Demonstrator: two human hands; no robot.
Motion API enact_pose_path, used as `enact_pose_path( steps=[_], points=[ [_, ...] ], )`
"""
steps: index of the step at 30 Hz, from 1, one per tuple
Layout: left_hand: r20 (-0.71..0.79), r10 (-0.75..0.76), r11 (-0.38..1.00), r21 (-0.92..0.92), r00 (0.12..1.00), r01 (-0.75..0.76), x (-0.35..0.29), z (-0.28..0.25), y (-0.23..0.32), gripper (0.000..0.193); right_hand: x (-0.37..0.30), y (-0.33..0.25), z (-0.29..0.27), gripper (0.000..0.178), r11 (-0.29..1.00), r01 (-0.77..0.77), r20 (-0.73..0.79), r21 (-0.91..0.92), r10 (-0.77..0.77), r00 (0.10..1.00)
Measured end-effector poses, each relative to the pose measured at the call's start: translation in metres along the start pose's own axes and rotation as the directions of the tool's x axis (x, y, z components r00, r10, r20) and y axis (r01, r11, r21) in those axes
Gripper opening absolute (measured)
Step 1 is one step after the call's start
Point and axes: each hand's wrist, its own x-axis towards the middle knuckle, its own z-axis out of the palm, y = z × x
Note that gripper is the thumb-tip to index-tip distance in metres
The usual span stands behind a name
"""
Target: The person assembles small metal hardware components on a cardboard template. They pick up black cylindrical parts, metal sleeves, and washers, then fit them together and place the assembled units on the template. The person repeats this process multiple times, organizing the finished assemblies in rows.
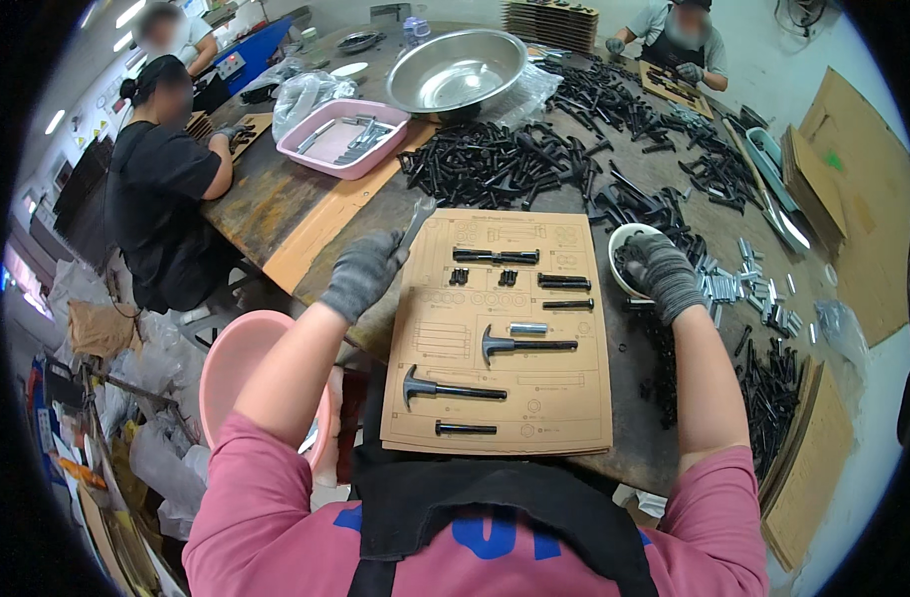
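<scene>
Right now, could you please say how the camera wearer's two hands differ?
The left hand holds a flat metal tool, while the right hand is at a white bowl. The left hand is left of the cardboard, the right hand right of it. Both wear grey gloves.

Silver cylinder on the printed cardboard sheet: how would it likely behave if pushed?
The silver cylinder looks round and lies on its side, so it would probably roll if pushed crosswise; the black T-headed part beside it might stop it. Its metallic sheen suggests a stiff body, perhaps a bit slippery.
</scene>
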Motion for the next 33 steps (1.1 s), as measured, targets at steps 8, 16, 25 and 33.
enact_pose_path(
  steps=[8, 16, 25, 33],
  points=[
    [0.303, -0.278, 0.959, 0.025, 0.911, 0.284, 0.051, 0.048, -0.016, 0.029, 0.026, 0.017, 0.002, 0.047, 1.000, 0.030, 0.429, -0.002, -0.026, 0.903],
    [0.231, -0.296, 0.925, 0.312, 0.927, 0.218, 0.047, 0.048, 0.005, 0.030, 0.030, 0.002, -0.008, 0.034, 0.973, 0.152, 0.522, -0.171, -0.042, 0.852],
    [0.205, -0.356, 0.915, 0.277, 0.912, 0.295, 0.045, 0.052, 0.012, 0.032, 0.022, 0.011, 0.007, 0.029, 0.982, 0.165, 0.431, -0.087, -0.112, 0.896],
    [0.214, -0.413, 0.908, 0.175, 0.885, 0.381, 0.045, 0.047, 0.022, 0.031, 0.023, 0.024, 0.027, 0.026, 0.942, 0.283, 0.270, -0.178, -0.230, 0.935]
  ],
)
